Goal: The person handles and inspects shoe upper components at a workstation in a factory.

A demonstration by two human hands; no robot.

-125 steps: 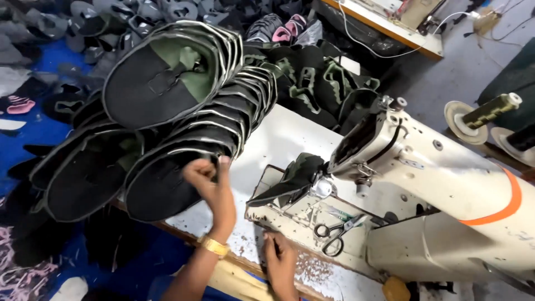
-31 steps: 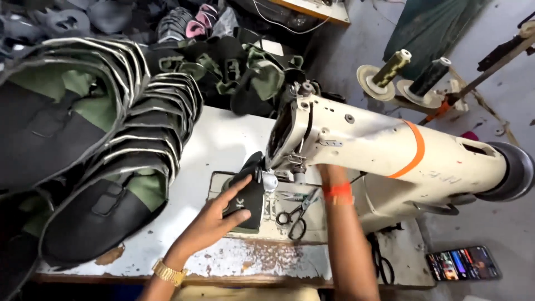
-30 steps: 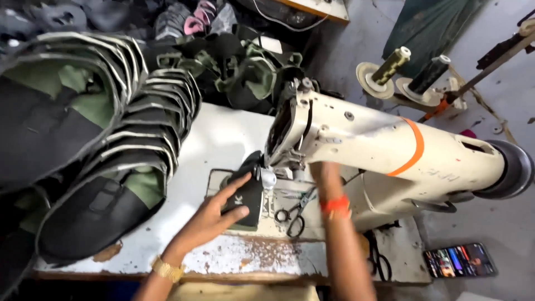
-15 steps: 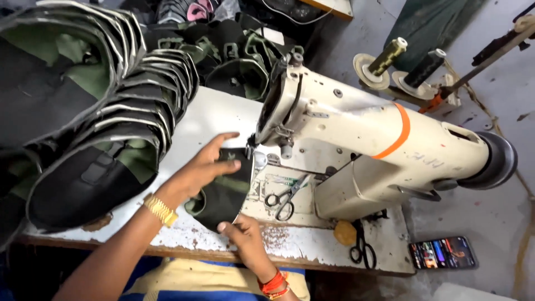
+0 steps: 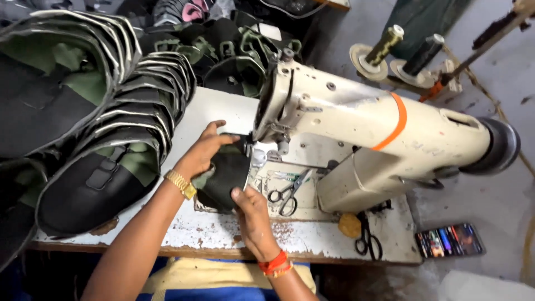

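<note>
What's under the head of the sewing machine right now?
A dark fabric piece lies there, held by the left hand and right hand. The needle area is partly covered by the sewing machine, so the stitching point cannot be seen.

Two hands at the table: left hand, right hand, both on one dark fabric piece. One cream sewing machine. Two pairs of scissors: one on the machine bed, one near the table edge. Two thread cones behind. One phone on the floor. Stacked dark pieces at left, too many to count.
</note>
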